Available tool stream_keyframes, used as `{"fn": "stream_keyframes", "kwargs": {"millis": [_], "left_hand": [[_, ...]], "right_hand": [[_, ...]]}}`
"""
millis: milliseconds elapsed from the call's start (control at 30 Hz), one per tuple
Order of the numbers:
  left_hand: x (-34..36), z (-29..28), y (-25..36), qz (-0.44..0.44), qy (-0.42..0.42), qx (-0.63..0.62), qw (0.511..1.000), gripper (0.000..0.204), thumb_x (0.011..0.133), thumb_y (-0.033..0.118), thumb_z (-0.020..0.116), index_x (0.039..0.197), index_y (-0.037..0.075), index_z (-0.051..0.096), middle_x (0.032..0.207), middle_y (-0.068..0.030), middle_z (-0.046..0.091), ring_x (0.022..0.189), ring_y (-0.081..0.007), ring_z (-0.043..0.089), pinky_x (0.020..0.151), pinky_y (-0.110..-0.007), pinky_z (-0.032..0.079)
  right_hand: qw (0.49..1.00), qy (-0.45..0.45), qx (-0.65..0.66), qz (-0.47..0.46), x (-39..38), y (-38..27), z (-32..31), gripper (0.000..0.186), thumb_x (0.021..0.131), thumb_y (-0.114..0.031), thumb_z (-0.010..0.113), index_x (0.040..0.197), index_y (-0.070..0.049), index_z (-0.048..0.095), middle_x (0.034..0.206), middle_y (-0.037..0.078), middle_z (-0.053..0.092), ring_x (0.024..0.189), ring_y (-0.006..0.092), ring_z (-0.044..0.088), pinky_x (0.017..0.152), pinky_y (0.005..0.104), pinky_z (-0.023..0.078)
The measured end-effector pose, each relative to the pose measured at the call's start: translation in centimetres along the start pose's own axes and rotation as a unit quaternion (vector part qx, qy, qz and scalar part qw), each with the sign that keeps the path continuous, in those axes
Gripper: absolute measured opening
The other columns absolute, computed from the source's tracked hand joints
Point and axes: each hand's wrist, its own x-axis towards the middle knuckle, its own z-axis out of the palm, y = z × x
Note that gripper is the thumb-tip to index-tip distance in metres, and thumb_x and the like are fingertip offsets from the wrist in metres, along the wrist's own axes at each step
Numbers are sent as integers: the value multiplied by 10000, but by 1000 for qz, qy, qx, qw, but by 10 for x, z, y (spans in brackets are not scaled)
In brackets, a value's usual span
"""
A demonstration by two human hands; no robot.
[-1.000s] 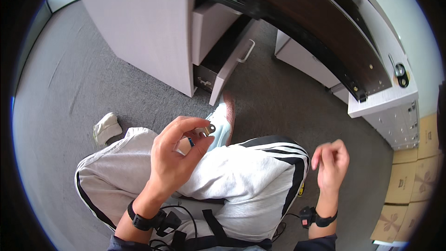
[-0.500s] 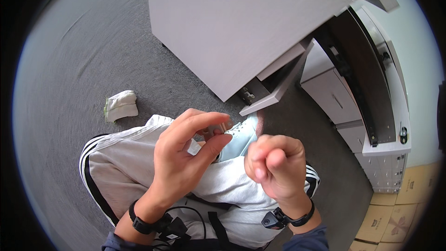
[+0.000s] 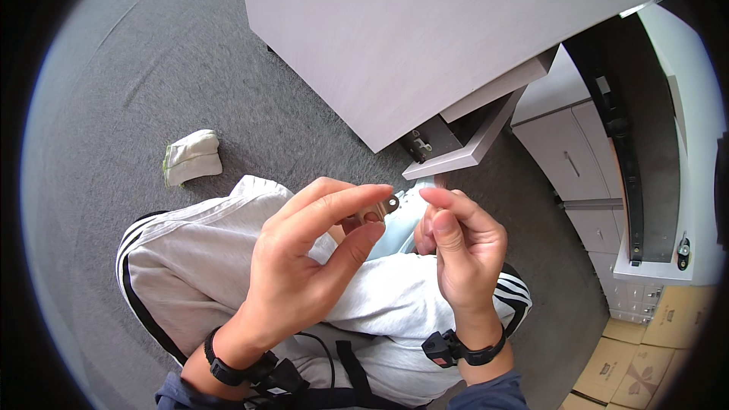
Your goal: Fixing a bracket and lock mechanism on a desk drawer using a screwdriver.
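Near the centre, above my lap, my left hand [image 3: 304,258] pinches a small metal bracket [image 3: 373,211] with a hole in its tab between thumb and fingertips. Just to its right, my right hand [image 3: 463,258] has the forefinger reaching toward the bracket, with thumb bent and other fingers curled; whatever they hold is hidden or too small to make out. Beneath both hands lie my legs in light grey striped trousers [image 3: 190,266] and a pale blue shoe [image 3: 402,229]. Beyond is a drawer [image 3: 448,162], pulled out, with a metal fitting [image 3: 421,144] on its dark side.
A large pale cabinet [image 3: 425,30] spans the top. A white cloth bundle [image 3: 192,158] lies on the grey carpet [image 3: 152,83] at left. At right are drawer units [image 3: 569,152], a dark panel with a rail [image 3: 645,152] and cardboard boxes [image 3: 672,311].
My right hand has come leftward and up beside the left, its forefinger now extending. My left hand, still pinching the bracket, shifted rightward. The view turned, bringing the pale cabinet across the top.
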Motion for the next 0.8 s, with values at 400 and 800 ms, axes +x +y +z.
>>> {"fn": "stream_keyframes", "kwargs": {"millis": [400,800], "left_hand": [[-6,4,-4,-20,-60,-41,997,358,784,-110,647,1125,-44,559,994,-83,585,908,-136,588,826,-254,471],[-5,8,-8,22,-37,-17,999,325,763,-111,649,1074,-32,595,941,-103,604,822,-149,594,718,-255,476]], "right_hand": [[994,49,93,-35,-3,0,-1,143,844,-70,675,926,3,583,808,110,661,676,107,633,593,208,529],[999,-20,46,-20,-7,-4,5,118,875,4,602,992,19,595,886,127,674,779,123,654,685,232,543]]}}
